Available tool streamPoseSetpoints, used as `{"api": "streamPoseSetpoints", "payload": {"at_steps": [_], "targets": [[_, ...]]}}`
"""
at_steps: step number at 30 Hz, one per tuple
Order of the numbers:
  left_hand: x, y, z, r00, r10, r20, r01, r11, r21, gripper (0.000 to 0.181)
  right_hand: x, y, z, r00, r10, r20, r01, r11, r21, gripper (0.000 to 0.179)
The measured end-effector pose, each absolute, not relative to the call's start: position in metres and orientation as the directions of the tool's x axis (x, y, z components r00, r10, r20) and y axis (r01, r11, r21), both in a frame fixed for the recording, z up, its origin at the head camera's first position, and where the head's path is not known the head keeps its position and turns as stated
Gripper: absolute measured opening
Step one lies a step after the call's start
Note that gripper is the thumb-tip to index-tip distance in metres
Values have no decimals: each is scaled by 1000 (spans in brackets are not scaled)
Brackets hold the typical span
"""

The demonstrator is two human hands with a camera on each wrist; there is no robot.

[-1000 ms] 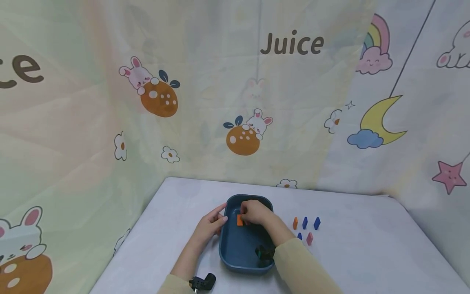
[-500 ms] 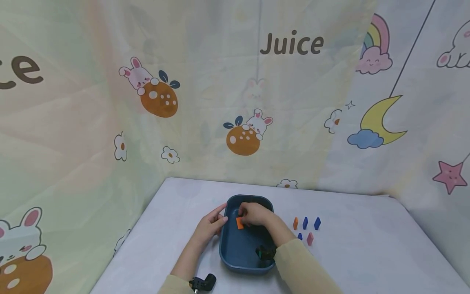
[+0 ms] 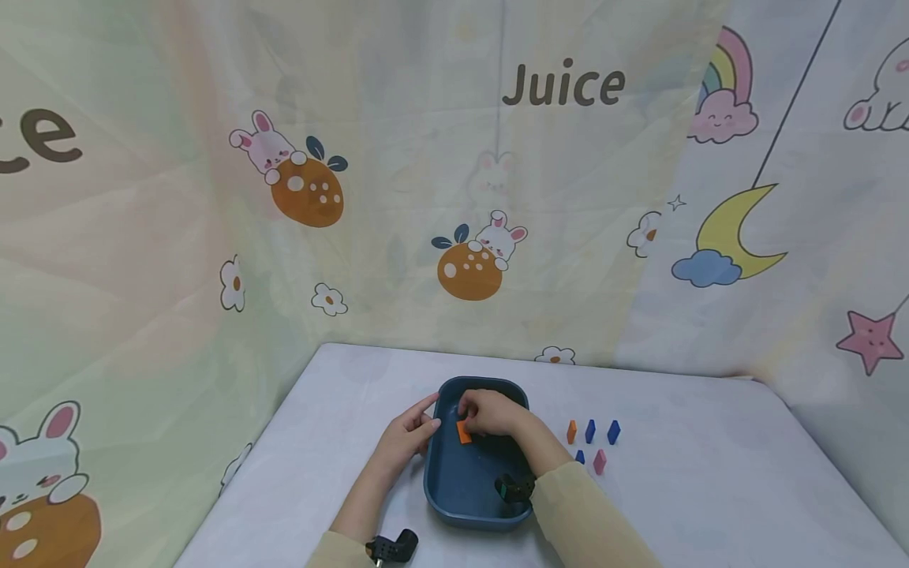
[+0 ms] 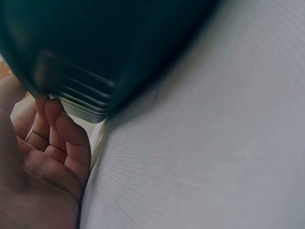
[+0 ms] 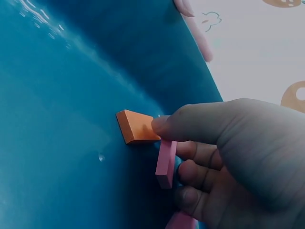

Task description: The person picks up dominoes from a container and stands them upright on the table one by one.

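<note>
A dark blue plastic basin stands on the table. My left hand holds its left rim, the thumb at the edge and curled fingers against the outer wall. My right hand reaches inside near the far end. There its thumb lies on one end of an orange block, which rests tilted on the basin floor; the index fingertip is hidden. A pink block stands beside the curled fingers, just below the thumb. Another pink block shows partly at the bottom of the right wrist view.
Right of the basin stand an orange block, a pink block and several blue blocks. The right forearm crosses the basin's right rim. A printed curtain hangs behind the white table.
The orange block in the basin has turned slightly and shifted a little nearer. My right hand has moved slightly left with it. The left hand keeps its place on the rim.
</note>
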State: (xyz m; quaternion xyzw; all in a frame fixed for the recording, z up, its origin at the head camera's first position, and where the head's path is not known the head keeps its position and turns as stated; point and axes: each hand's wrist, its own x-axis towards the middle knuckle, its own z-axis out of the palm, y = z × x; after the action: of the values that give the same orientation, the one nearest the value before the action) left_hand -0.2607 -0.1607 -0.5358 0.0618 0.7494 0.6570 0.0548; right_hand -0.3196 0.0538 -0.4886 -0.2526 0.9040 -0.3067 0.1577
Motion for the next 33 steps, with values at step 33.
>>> {"api": "streamPoseSetpoints", "payload": {"at_steps": [33], "targets": [[-261, -160, -537, -989, 144, -21, 1, 147, 989, 52, -288, 133, -432, -853, -519, 56, -402, 586, -703, 24]]}}
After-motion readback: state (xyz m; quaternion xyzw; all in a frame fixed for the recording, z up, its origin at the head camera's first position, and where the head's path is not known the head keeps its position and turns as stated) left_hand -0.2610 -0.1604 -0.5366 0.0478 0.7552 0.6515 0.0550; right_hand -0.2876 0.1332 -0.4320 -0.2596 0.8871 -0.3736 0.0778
